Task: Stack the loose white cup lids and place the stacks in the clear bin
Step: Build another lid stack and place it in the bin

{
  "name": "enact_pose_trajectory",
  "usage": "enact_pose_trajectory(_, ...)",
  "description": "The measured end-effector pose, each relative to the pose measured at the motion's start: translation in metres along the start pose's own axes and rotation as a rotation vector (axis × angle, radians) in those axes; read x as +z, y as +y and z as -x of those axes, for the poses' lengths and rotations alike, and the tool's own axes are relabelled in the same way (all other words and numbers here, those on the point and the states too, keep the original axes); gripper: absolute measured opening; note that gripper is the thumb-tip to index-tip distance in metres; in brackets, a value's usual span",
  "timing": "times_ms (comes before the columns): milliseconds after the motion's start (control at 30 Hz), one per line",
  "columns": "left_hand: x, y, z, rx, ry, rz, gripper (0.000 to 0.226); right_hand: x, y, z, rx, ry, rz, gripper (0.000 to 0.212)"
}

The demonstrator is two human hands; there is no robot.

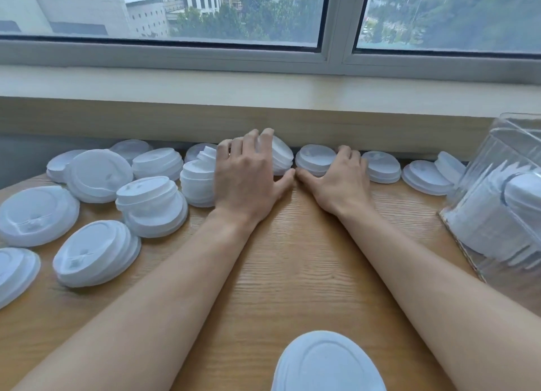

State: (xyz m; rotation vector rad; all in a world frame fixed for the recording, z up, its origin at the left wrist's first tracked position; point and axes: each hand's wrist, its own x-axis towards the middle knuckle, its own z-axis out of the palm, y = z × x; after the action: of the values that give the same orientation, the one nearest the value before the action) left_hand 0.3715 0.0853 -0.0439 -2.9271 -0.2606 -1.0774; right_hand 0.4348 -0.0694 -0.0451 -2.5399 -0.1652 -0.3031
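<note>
Gathering far-edge lids at 12 o'clock.
Left hand [248, 174] curled round a small lid stack [282, 156]; right hand [341, 177] flat over lids [316, 159]. Best squared before carrying to clear bin [497, 203], 3 o'clock.

No readable text, label, brand, number or sign shows anywhere — not on the white cup lids [96, 253], which carry only moulded ridges and sip-hole shapes, nor on the clear bin [497, 215] to the right of them. The buildings seen through the window [175, 10], beyond the lids, bear no lettering that can be made out — they are too blurred to tell.
</note>
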Motion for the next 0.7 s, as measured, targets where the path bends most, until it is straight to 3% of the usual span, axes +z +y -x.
enact_pose_trajectory(200,0.0,-0.001,0.001,-0.004,-0.003,0.029,0.065,0.0,0.001,0.0,-0.011,0.013,-0.02,0.092)
enact_pose_trajectory(400,-0.027,-0.002,0.021,0.027,0.046,0.216,0.062,-0.015,0.009,0.027,-0.032,-0.002,-0.182,0.093)
enact_pose_trajectory(700,-0.092,0.004,0.1,-0.148,-0.063,0.565,0.066,-0.064,0.033,0.122,-0.065,-0.091,-0.282,0.101)
